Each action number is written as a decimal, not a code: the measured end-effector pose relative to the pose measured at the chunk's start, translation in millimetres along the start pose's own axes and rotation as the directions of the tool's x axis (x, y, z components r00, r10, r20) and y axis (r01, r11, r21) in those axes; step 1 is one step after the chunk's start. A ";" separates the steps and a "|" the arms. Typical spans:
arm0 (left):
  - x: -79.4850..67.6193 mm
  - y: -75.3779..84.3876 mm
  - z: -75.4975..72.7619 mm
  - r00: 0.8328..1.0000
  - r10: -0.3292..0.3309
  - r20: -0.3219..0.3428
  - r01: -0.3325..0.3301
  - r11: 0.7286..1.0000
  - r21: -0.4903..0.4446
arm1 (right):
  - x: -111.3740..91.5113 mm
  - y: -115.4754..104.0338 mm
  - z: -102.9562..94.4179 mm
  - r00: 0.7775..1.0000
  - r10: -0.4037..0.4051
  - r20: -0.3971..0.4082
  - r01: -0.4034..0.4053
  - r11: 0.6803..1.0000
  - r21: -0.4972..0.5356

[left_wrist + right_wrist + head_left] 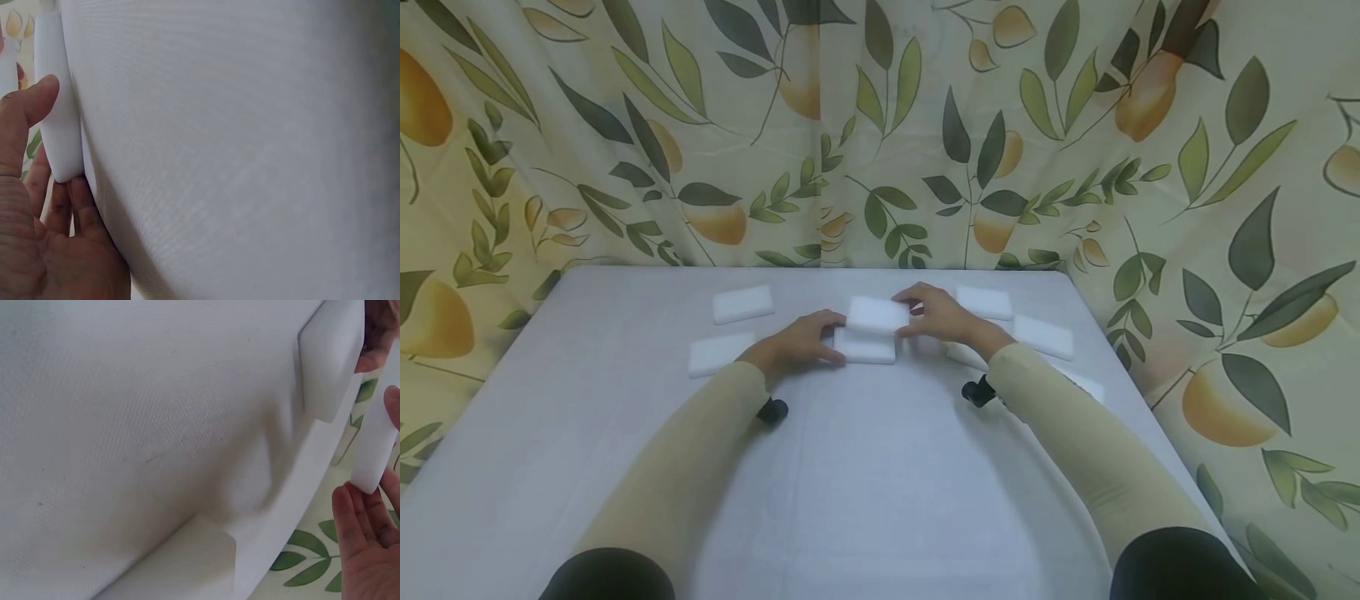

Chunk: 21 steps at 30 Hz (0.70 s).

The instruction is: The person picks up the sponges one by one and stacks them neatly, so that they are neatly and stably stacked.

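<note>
My left hand (801, 340) grips the left end of a white rectangular sponge-like block (865, 347) lying on the table. In the left wrist view its thumb presses the near face of that block (59, 119), while the fingers are at its end. Just above, my right hand (946, 317) holds a second white block (877, 315) by its right end. The right wrist view shows this held block (375, 440) between thumb and fingers, with a gap separating it from the lower block (331, 359).
On the white-covered table (865, 483), two more white blocks lie left, one farther back (742, 304) and one nearer (721, 356). Several others lie right, including a back one (983, 302) and one beside it (1043, 336). A leaf-and-fruit patterned curtain (895, 192) hangs behind.
</note>
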State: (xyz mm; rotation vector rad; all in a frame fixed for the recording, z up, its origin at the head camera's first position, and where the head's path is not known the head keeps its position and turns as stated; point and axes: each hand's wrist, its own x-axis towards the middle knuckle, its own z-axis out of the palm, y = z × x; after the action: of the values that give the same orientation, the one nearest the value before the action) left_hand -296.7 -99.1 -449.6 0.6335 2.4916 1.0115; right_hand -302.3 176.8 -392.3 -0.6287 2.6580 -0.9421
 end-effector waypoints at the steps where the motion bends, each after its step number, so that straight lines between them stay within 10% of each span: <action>1: 0.3 0.0 0.1 1.000 0.000 -0.001 0.000 1.000 0.000 | -0.3 -0.9 0.5 1.000 -0.003 0.000 0.003 1.000 0.004; 21: 2.1 -1.1 1.1 1.000 0.012 0.007 -0.012 1.000 0.004 | -0.7 -3.1 14.2 0.998 -0.058 0.012 0.058 0.997 0.049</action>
State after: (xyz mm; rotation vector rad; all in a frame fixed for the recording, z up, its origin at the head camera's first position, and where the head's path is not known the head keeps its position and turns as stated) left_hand -298.2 -98.1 -451.6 0.6529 2.4875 1.0075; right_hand -295.4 167.4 -401.0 -0.7019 2.6095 -1.0111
